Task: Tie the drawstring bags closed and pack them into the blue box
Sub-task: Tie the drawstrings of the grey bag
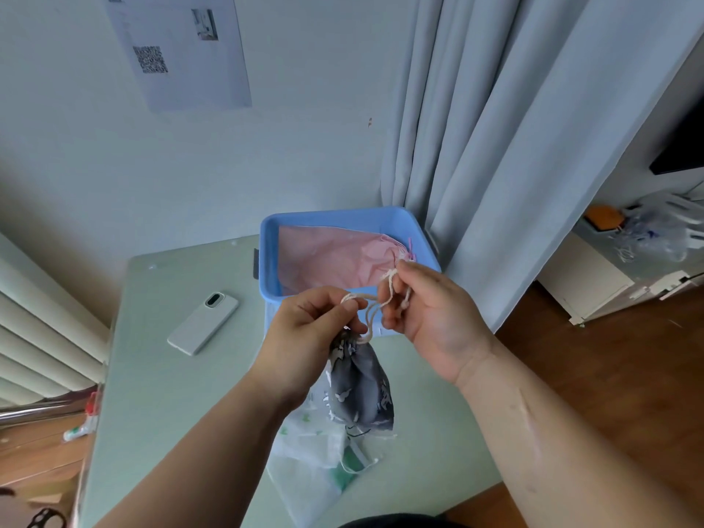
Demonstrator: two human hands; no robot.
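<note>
Blue box (pixel 421 238) at the far side of the surface (pixel 171 394) holding a pink bag (pixel 335 257), grey patterned bag (pixel 362 390) hanging above it, left hand (pixel 304 337) and right hand (pixel 430 314) fingers pinching its cream cord (pixel 371 303)

Bare forearms (pixel 213 443), right one scarred; perhaps dark clothing (pixel 384 522) below

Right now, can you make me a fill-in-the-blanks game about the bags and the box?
1. The left hand and the right hand pinch the cream cord of a hanging bag coloured ____.
2. The packed bag inside the blue box is ____.
3. The phone lies on the table, to the ____ of that box.
Missing words: grey, pink, left.
</note>
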